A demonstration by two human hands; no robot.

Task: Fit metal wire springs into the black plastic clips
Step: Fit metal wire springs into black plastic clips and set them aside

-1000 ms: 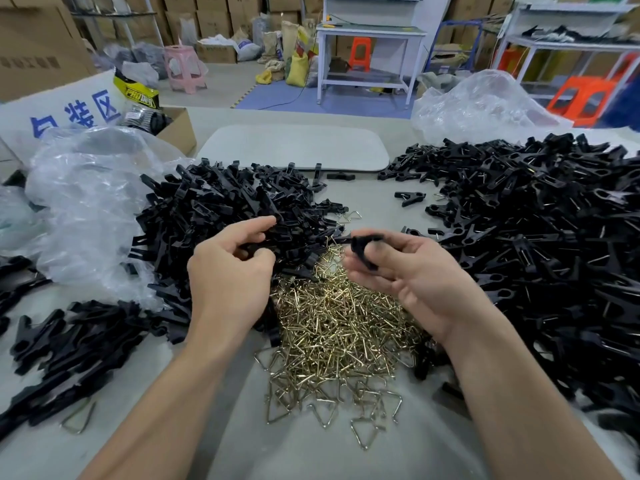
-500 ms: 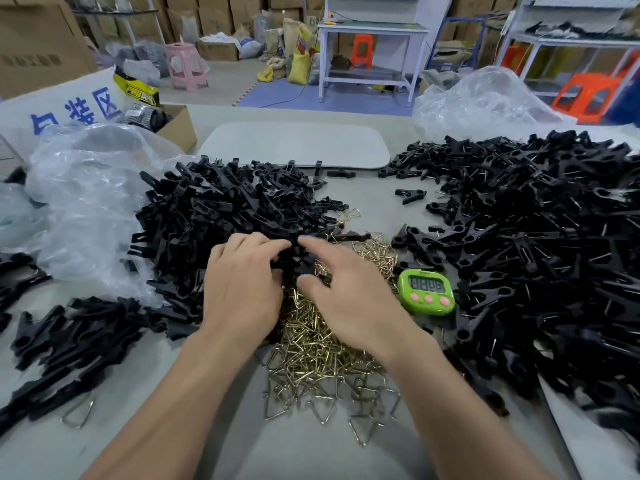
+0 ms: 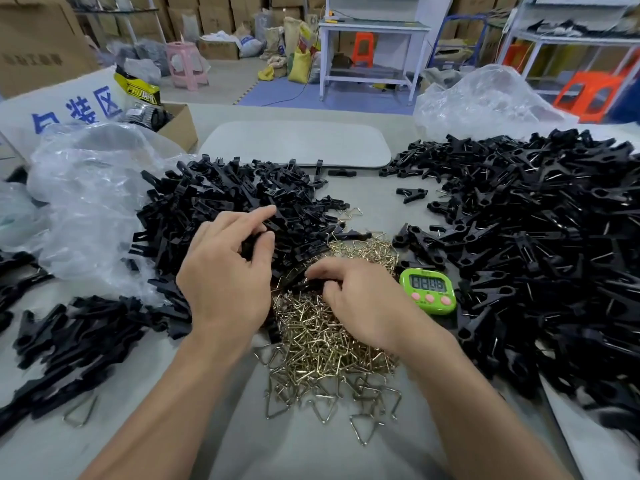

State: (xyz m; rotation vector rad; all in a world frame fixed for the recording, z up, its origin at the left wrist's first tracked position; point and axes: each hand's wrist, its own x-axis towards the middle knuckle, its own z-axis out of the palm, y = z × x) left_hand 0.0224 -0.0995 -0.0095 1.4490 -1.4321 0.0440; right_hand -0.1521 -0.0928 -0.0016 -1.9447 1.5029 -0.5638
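Now our left grip (image 3: 225,282) is closed on a black clip (image 3: 250,243), pinched between the thumb and curled fingers, with the forefinger lifted over the near edge of the left clip pile (image 3: 225,195). Half a second ago that forefinger lay flat on the pile, tip to tip with the fingers of the right grip; the two have since parted.

Our right grip (image 3: 360,299) has drawn back toward us and now sits on the far part of the heap of wire springs (image 3: 329,341). Its fingers curl down over a second clip (image 3: 304,284) that lies on the brass-coloured wires. Whether they pinch that clip or only press on it, we cannot tell.

The heap of springs spreads on the counter (image 3: 311,452) between our forearms, with loose triangular springs scattered at its near edge. Just right of the right grip lies a green timer (image 3: 427,289), in the same spot as half a second ago; a second ago the right grip covered it. Beyond the timer the right clip pile (image 3: 536,254) fills the right side of the counter, unchanged.

A smaller pile of clips (image 3: 76,337) lies at the lower left. A crumpled clear plastic bag (image 3: 93,202) sits behind it, touching the left clip pile.
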